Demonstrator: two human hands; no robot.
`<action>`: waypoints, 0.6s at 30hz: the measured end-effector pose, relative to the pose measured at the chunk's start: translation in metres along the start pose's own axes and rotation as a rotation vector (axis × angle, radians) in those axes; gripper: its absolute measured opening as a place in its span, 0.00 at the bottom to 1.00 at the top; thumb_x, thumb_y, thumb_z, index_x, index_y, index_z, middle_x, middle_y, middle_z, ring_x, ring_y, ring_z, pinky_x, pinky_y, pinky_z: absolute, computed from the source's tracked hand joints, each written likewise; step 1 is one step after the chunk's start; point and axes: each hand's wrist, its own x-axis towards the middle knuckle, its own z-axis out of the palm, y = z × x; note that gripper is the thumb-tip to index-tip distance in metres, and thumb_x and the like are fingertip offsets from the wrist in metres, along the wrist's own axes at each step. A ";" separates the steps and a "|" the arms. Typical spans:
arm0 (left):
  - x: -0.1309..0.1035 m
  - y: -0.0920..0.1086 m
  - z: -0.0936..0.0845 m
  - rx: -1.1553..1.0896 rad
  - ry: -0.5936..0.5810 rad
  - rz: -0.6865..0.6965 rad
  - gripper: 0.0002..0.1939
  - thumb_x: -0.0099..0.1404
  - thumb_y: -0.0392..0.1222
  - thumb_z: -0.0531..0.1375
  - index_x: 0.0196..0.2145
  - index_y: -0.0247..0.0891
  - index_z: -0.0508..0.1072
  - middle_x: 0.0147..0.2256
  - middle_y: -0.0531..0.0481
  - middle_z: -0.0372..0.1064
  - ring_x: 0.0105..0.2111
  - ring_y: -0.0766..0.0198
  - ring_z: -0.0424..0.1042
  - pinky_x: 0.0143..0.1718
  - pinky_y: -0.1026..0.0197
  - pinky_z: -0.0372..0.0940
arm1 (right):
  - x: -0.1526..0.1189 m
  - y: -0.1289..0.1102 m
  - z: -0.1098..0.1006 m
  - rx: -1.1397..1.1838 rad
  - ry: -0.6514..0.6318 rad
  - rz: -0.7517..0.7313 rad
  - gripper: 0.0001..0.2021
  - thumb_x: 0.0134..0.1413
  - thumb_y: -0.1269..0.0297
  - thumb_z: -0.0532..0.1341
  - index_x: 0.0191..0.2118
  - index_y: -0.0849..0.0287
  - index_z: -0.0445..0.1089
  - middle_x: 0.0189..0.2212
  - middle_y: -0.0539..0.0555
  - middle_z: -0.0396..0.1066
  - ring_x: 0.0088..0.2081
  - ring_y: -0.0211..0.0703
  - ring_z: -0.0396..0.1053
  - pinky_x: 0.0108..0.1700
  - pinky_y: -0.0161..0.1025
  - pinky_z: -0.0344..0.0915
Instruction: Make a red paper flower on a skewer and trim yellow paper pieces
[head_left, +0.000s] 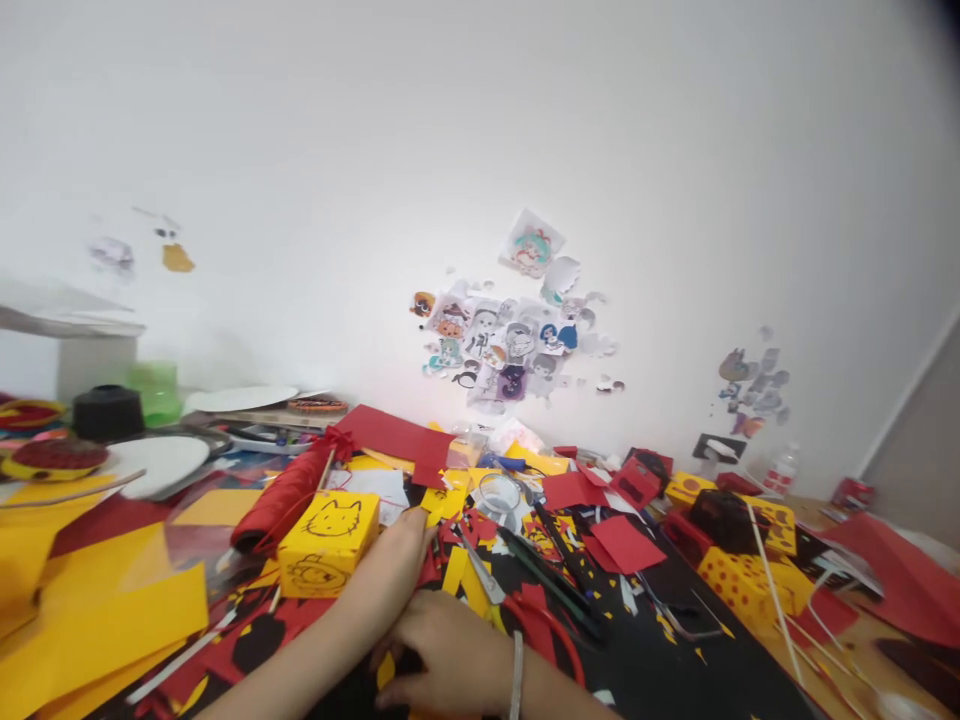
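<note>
My left hand (409,545) reaches forward over the paper scraps with its fingers folded in. Its fingertips are hidden, and a piece of yellow paper (444,500) lies right at its far end. My right hand (450,650), with a band on the wrist, crosses close below the left forearm. Its fingers curl inward around a bit of yellow, too covered to make out. Left of my left hand stands a yellow paper cube (330,540) with cat faces drawn on it. Scissors with red handles (544,625) lie beside my right hand, blades pointing away.
A red paper roll (281,495) leans behind the cube. Yellow sheets (112,630) cover the left side. A dark green pen-like stick (551,580), red paper (626,545) and another pair of scissors (682,620) lie right. Spotted yellow boxes (757,590) and thin sticks (772,590) stand further right.
</note>
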 end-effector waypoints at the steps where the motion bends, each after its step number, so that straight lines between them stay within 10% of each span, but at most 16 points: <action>1: -0.001 0.002 -0.002 -0.002 -0.007 -0.011 0.12 0.66 0.39 0.46 0.35 0.31 0.67 0.32 0.42 0.69 0.32 0.60 0.70 0.37 0.58 0.62 | -0.001 0.000 0.002 0.014 0.007 0.010 0.12 0.46 0.61 0.64 0.38 0.59 0.70 0.36 0.50 0.72 0.40 0.39 0.67 0.42 0.30 0.60; 18: -0.004 0.000 0.006 -0.137 0.006 -0.016 0.15 0.66 0.42 0.43 0.31 0.35 0.66 0.24 0.50 0.67 0.24 0.64 0.68 0.27 0.63 0.59 | -0.012 0.010 -0.012 0.239 0.248 0.336 0.14 0.38 0.82 0.54 0.30 0.59 0.66 0.31 0.49 0.67 0.31 0.37 0.64 0.34 0.31 0.61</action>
